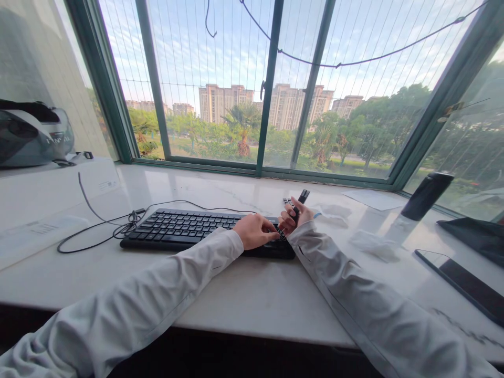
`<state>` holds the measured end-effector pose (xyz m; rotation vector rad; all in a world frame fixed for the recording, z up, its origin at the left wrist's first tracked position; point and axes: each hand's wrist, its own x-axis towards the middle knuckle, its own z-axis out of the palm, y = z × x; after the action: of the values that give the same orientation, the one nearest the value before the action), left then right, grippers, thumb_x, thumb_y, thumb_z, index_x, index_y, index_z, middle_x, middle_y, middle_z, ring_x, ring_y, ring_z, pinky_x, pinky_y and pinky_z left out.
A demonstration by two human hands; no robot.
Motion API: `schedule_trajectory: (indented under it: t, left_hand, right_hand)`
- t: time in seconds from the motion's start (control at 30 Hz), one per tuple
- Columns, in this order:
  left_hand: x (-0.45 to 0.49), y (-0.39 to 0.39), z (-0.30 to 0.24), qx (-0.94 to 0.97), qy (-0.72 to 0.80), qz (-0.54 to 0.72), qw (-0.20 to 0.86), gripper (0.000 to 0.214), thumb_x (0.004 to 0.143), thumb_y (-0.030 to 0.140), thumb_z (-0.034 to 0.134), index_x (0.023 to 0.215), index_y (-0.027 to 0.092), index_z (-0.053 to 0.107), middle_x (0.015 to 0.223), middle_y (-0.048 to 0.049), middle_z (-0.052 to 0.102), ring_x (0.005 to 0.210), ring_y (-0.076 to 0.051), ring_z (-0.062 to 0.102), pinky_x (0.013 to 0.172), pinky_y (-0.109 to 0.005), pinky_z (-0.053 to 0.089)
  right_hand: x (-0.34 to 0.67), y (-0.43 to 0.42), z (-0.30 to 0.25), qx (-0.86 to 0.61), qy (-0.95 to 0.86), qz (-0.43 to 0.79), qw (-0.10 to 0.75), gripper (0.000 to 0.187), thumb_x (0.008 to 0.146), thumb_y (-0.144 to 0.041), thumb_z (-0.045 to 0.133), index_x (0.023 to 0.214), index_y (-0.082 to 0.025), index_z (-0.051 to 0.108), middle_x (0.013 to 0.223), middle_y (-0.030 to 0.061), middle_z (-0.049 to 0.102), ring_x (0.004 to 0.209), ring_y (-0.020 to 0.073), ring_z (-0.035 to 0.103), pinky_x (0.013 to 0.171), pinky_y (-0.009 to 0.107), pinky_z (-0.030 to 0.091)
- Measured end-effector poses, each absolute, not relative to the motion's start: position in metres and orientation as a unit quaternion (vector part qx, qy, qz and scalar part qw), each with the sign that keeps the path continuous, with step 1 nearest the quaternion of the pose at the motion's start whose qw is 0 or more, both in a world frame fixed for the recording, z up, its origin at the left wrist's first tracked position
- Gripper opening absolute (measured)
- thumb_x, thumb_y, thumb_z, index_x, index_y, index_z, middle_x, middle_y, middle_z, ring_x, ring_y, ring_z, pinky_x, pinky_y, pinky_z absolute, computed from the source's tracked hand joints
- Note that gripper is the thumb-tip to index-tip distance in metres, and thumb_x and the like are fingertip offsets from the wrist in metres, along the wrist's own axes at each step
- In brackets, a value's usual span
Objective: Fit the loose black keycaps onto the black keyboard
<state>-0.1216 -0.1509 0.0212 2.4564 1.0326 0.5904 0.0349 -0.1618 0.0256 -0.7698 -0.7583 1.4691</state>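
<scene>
A black keyboard (173,227) lies on the white counter, its right end partly hidden by my hands. My right hand (296,215) is closed around a black keycap puller (303,196), held tilted with its handle up. Thin wire loops show below that hand, over the keyboard's right end. My left hand (255,231) is pinched shut at the wires; what sits between its fingertips is too small to make out. Several loose dark keycaps (287,201) lie on the counter just behind my right hand.
A coiled cable (128,224) lies left of the keyboard. A white box (59,184) carries a dark bag-like item (35,134). On the right are crumpled clear plastic (372,244), a black cylinder (428,196), a phone-like dark slab (464,281) and a paper sheet (374,199).
</scene>
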Motion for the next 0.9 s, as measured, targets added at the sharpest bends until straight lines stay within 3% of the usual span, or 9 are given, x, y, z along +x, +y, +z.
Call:
schedule_trajectory:
  t: [0.23,0.4,0.77,0.9]
  left_hand:
    - [-0.1207,-0.1541,0.0224,0.887,0.339,0.207,0.235,0.038,0.072,0.05,0.057,0.08,0.018,0.077,0.061,0.001,0.063,0.06,-0.012,0.052,0.059,-0.021,0.038]
    - [-0.122,-0.1496,0.0197,0.887,0.356,0.227,0.185,0.038,0.076,0.051,0.054,0.084,0.02,0.077,0.066,0.0002,0.066,0.061,-0.012,0.053,0.057,-0.021,0.037]
    - [-0.1219,-0.1496,0.0185,0.871,0.413,0.194,0.181,0.037,0.07,0.056,0.061,0.089,0.028,0.077,0.075,0.0006,0.07,0.064,-0.013,0.058,0.055,-0.021,0.036]
    - [-0.1217,-0.15,0.0187,0.862,0.427,0.188,0.196,0.038,0.068,0.057,0.062,0.091,0.03,0.077,0.075,0.001,0.071,0.065,-0.014,0.058,0.054,-0.021,0.036]
  right_hand:
    - [0.0309,-0.1601,0.0239,-0.37,-0.345,0.628,0.591,0.048,0.08,-0.048,0.049,0.052,-0.024,0.019,0.029,-0.0075,0.022,0.027,0.0089,0.022,0.031,0.023,0.019]
    - [0.0281,-0.1573,0.0244,-0.391,-0.34,0.612,0.597,0.051,0.078,-0.049,0.052,0.05,-0.024,0.019,0.027,-0.008,0.022,0.024,0.0079,0.021,0.029,0.022,0.015]
    - [0.031,-0.1545,0.027,-0.456,-0.306,0.625,0.555,0.052,0.081,-0.053,0.049,0.05,-0.023,0.02,0.026,-0.0072,0.026,0.024,0.0098,0.026,0.029,0.022,0.021]
    - [0.0274,-0.1568,0.0237,-0.42,-0.303,0.621,0.588,0.052,0.08,-0.052,0.051,0.05,-0.023,0.02,0.025,-0.0081,0.024,0.023,0.0084,0.023,0.027,0.021,0.021]
